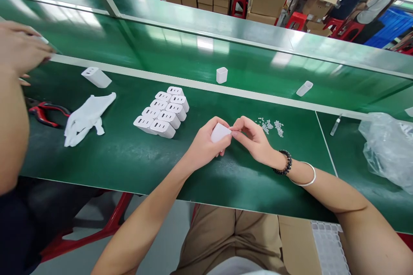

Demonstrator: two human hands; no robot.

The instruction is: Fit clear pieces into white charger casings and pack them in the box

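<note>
Left hand [204, 144] curls round the white block [220, 132], its right corner toward the right hand [253, 139], fingertips pinched, contents unclear.

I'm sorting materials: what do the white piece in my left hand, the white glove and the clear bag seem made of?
White piece: probably hard plastic, smooth-faced with crisp edges. White glove: likely thin fabric, matte, lying limp in soft folds. Clear bag: apparently thin plastic film, see-through and glossy, with crinkles and bright highlights.
</note>
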